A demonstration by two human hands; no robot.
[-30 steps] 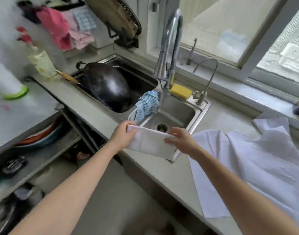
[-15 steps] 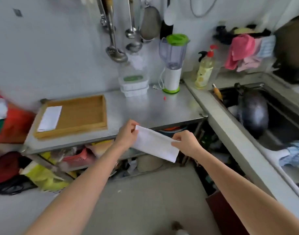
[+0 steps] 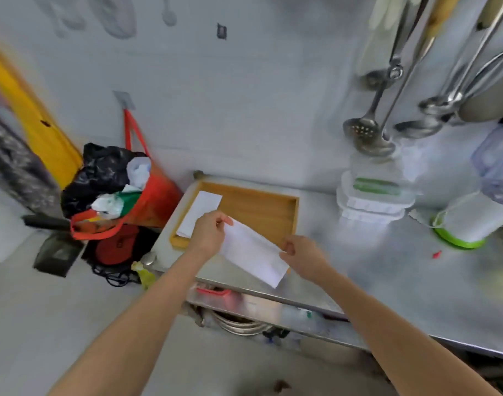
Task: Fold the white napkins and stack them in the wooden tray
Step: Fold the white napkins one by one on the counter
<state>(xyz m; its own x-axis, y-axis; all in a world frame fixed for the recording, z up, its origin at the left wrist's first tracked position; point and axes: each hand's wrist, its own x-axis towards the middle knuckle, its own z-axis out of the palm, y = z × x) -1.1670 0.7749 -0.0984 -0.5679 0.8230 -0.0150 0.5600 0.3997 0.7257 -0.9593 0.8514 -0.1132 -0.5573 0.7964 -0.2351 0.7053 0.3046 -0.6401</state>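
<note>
Step in hand: placing. A folded napkin (image 3: 251, 257) is held in the air over the near edge of the wooden tray (image 3: 261, 208), stretched between both hands. The left hand (image 3: 209, 234) pinches its far-left end; the right hand (image 3: 301, 254) pinches its near-right end, fingers curled on the cloth. One napkin already lies in the tray (image 3: 199, 214), flat against the left wall.

Judgement: folding of this piece appears done; stacking is not yet done. The next move calls for carrying the napkin a little forward and left, turning it to match the piece below, lowering it square on top, then letting go with both hands.

Surroundings: the tray sits at the left end of a steel table (image 3: 387, 281). Stacked plastic containers (image 3: 373, 204) and a blender (image 3: 478, 212) stand well to the right, ladles (image 3: 370, 132) hang above them, and a red bag (image 3: 121, 204) stuffed with rubbish hangs left of the table. Nothing seen blocks the path; the tray's raised near wall must be cleared.
</note>
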